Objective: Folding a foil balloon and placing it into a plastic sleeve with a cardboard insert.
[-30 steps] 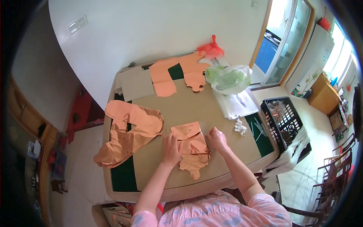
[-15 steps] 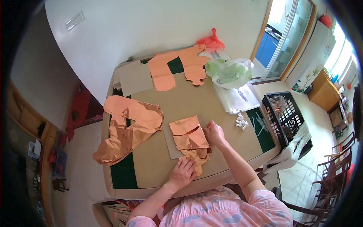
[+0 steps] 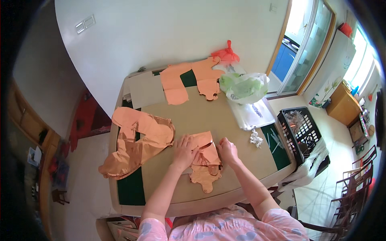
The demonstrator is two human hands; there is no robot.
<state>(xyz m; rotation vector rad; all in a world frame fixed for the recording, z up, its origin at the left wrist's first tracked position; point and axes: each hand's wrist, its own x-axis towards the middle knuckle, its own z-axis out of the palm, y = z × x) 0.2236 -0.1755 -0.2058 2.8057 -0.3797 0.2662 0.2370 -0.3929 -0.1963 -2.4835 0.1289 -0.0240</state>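
Note:
In front of me lies a folded copper-coloured foil balloon point(image 3: 206, 154), its shaped lower end spread toward the table's near edge. My left hand point(image 3: 185, 152) rests flat on its upper left part, fingers stretched out. At its right edge sits my right hand point(image 3: 227, 151), fingers curled closed; whatever they pinch is hidden. Part of a grey cardboard sheet under the balloon is covered. To the left, a larger crumpled foil balloon point(image 3: 140, 138) lies unfolded.
Flat foil balloons point(image 3: 175, 86) lie at the back beside a grey card point(image 3: 146, 90). A green-white plastic bag point(image 3: 245, 88) sits on clear sleeves point(image 3: 255, 114). White ribbon pieces point(image 3: 255, 138) lie nearby. A black crate point(image 3: 299, 128) stands right of the table point(image 3: 173, 209).
My left hand has moved up from the balloon's lower end to its upper left part. The right hand stays at the right edge.

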